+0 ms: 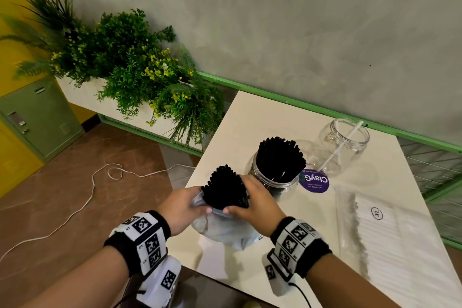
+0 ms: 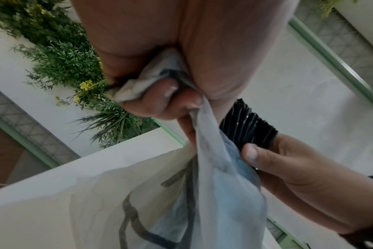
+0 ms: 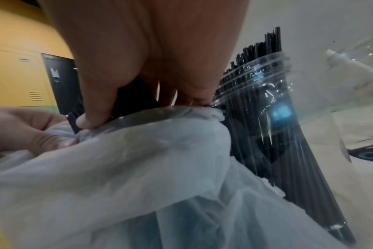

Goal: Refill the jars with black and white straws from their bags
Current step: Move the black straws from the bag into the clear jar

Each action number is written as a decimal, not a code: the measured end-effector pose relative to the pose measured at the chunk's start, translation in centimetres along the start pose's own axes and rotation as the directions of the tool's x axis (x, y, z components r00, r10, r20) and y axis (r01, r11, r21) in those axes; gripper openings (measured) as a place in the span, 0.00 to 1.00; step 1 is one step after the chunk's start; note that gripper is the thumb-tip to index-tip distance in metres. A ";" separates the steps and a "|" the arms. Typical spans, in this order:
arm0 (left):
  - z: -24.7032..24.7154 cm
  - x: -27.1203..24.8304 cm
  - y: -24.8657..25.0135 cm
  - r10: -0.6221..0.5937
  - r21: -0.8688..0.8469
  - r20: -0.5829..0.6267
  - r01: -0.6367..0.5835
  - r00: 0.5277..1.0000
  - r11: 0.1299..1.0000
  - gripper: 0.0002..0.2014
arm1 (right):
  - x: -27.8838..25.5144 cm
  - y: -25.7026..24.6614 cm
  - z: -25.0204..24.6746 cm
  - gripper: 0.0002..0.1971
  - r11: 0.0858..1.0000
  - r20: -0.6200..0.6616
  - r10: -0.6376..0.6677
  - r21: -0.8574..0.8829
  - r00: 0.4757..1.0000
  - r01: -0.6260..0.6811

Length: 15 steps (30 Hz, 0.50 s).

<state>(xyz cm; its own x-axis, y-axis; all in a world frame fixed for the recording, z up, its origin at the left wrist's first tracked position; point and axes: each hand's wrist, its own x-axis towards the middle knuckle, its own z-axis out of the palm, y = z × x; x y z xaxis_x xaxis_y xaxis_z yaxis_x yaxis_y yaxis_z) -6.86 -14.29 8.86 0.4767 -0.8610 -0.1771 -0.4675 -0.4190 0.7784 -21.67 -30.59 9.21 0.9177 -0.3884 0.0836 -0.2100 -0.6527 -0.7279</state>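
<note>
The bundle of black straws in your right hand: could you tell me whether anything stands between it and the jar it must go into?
Nothing separate does. The black straw bundle sits just left of the jar, but that jar's mouth is already packed with black straws. The thin bag, held by the left hand, still wraps the bundle's lower part below the right hand.

black straws (image 1: 223,189): bundle upright, tops fanned, standing out of crumpled translucent bag (image 1: 225,229) | black-straw jar (image 1: 272,177): clear, packed full, just behind | second jar (image 1: 343,144): clear, two white straws | white-straw bag (image 1: 390,240): flat, marked XL
</note>
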 end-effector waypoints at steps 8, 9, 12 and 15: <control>0.2 -0.4 0.3 0.017 -0.245 -0.074 -0.035 0.997 0.969 0.13 | -0.2 -0.2 -1.2 0.20 0.996 -0.146 -0.054 -0.075 0.988 0.043; 0.3 -0.4 0.2 0.016 -0.247 -0.057 -0.030 0.998 0.969 0.16 | -0.3 0.0 -0.9 0.18 0.997 -0.149 -0.037 -0.073 0.988 0.027; 0.7 -0.4 -0.1 0.005 -0.264 -0.038 -0.015 0.999 0.964 0.23 | -0.7 0.4 -0.2 0.20 1.000 -0.178 -0.003 -0.029 0.984 -0.002; 0.8 -0.5 0.0 -0.002 -0.233 -0.048 -0.009 0.999 0.972 0.23 | -0.9 0.3 -0.1 0.22 0.999 -0.185 0.033 0.038 0.982 -0.026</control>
<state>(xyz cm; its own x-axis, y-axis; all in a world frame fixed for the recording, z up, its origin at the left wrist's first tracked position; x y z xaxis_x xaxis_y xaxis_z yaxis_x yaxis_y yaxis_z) -7.65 -14.13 8.50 0.5126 -0.8454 -0.1501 -0.2851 -0.3325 0.8990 -22.64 -30.48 8.94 0.8321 -0.5231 0.1842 -0.2208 -0.6172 -0.7552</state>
